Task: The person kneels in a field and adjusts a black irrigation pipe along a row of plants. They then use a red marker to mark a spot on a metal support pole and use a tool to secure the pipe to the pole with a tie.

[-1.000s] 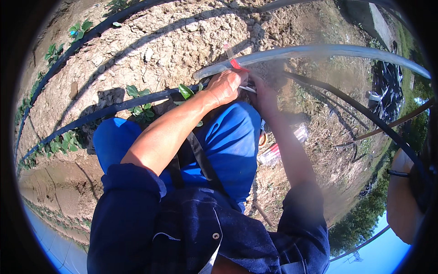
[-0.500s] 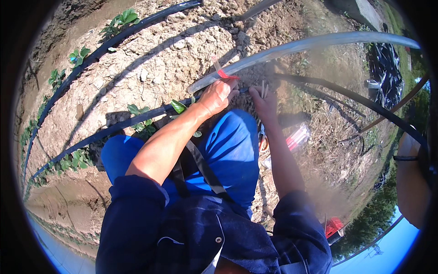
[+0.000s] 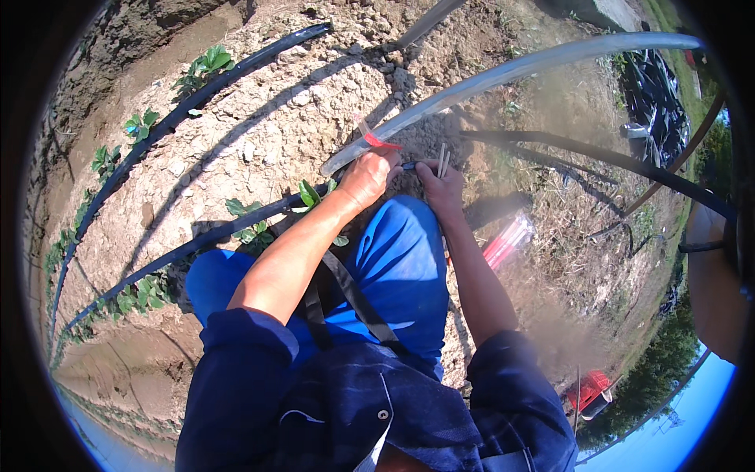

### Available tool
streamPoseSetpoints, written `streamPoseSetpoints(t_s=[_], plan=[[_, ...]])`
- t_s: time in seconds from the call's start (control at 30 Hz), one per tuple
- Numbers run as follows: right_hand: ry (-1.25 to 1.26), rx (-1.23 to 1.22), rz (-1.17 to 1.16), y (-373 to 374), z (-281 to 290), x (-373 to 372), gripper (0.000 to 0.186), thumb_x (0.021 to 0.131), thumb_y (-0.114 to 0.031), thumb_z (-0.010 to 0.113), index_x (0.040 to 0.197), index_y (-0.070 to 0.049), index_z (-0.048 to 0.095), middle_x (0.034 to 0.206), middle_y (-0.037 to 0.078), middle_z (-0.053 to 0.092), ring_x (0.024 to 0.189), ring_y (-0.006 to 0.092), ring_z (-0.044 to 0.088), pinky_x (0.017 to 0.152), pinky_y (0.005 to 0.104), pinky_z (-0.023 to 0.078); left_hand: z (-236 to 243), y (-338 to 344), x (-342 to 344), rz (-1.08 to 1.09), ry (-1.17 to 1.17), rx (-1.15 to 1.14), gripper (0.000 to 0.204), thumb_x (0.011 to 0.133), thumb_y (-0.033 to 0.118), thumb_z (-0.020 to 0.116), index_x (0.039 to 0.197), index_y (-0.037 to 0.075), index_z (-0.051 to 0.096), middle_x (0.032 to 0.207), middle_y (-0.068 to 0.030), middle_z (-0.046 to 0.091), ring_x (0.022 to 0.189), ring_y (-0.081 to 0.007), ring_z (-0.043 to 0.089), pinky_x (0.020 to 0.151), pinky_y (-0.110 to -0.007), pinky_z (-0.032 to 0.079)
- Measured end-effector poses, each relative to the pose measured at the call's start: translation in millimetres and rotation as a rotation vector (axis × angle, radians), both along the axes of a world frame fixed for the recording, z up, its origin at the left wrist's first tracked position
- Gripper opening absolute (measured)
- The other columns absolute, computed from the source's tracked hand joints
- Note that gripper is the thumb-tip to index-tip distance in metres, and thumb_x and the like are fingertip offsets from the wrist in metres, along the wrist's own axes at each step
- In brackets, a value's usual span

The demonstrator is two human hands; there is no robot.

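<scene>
My left hand (image 3: pixel 368 178) is closed at the end of a black hose (image 3: pixel 228 229) that runs off to the left over the soil. Beside its fingers a red strip (image 3: pixel 381 142) lies across the large grey hose (image 3: pixel 440 101); whether the hand also grips the strip I cannot tell. A short dark piece (image 3: pixel 409 166) bridges the small gap between my hands. Its right end is pinched by my right hand (image 3: pixel 442 189), which also has two thin pale sticks (image 3: pixel 443 160) standing up between its fingers. Both hands are just beyond my blue-trousered knee.
Green leafy plants (image 3: pixel 206 69) grow along a second black hose (image 3: pixel 169 122) at the far left. To the right lie a dark pipe (image 3: pixel 582 150), a clear bag of red and white strips (image 3: pixel 508 242), black plastic sheeting (image 3: pixel 654 102) and a red container (image 3: pixel 590 389). Another person's arm (image 3: pixel 712 275) shows at the right edge.
The whole view has shifted slightly. My hands keep nearly the same hold, with the gap between them perhaps a little smaller. Scissors seen earlier beside my right forearm are now mostly hidden.
</scene>
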State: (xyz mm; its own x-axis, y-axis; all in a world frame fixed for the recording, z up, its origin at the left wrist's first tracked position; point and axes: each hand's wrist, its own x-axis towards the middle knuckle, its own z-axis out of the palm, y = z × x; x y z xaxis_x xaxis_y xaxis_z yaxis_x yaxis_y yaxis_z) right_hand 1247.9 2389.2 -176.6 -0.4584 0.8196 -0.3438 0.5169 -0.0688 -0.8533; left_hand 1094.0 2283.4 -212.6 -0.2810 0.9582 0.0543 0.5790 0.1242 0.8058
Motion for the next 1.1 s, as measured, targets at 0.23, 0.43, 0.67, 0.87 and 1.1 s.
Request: streamPoseSetpoints(t_s=[0.23,0.43,0.67,0.87,1.1], plan=[[0.028,0.081,-0.036,4.1,-7.7,-3.1,0.020,0.087,-0.019,0.070,0.094,-0.002,0.075,0.069,0.003,0.066,0.062,0.0082,0.059,0.058,0.0272,0.047,25.8,-18.2,8.5,0.020,0.351,0.082,0.010,0.081,0.006,0.054,0.085,0.002,0.063,0.089,-0.0143,0.058,0.095,-0.0331,0.056,0.084,-0.043,0.049],[-0.012,0.040,-0.010,2.3,-3.8,-2.2,0.020,0.089,-0.019,0.072,0.096,-0.001,0.073,0.072,0.000,0.066,0.065,0.0074,0.057,0.060,0.0254,0.046,26.5,-28.7,1.1,-0.010,0.329,0.115,0.008,0.078,0.003,0.054,0.085,0.005,0.058,0.087,-0.0128,0.054,0.091,-0.0312,0.053,0.082,-0.040,0.049],[0.056,0.065,0.067,1.6,-3.3,7.7,0.018,0.090,-0.018,0.070,0.096,-0.002,0.073,0.072,-0.001,0.064,0.063,0.0070,0.056,0.058,0.0266,0.045,31.3,-30.8,3.6,0.023,0.301,0.281,0.018,0.075,-0.003,0.063,0.091,0.004,0.060,0.095,-0.0122,0.053,0.093,-0.0317,0.055,0.082,-0.040,0.050],[0.029,0.084,0.160,-4.8,44.9,-6.7,0.014,0.089,-0.015,0.067,0.092,-0.002,0.071,0.070,-0.001,0.062,0.062,0.0070,0.055,0.057,0.0267,0.044,66.4,-38.6,1.8,0.081,0.195,0.361,0.043,0.075,-0.003,0.074,0.116,0.004,0.062,0.104,-0.0118,0.054,0.097,-0.0295,0.059,0.086,-0.039,0.050],[0.175,-0.121,0.298,-10.1,107.0,-28.6,0.017,0.087,-0.008,0.059,0.101,-0.001,0.067,0.073,-0.005,0.056,0.064,0.0062,0.052,0.057,0.0248,0.042,88.6,-35.0,-10.5,0.125,0.180,0.455,0.053,0.073,-0.005,0.076,0.123,0.003,0.060,0.106,-0.0143,0.053,0.097,-0.0320,0.059,0.082,-0.039,0.053]])
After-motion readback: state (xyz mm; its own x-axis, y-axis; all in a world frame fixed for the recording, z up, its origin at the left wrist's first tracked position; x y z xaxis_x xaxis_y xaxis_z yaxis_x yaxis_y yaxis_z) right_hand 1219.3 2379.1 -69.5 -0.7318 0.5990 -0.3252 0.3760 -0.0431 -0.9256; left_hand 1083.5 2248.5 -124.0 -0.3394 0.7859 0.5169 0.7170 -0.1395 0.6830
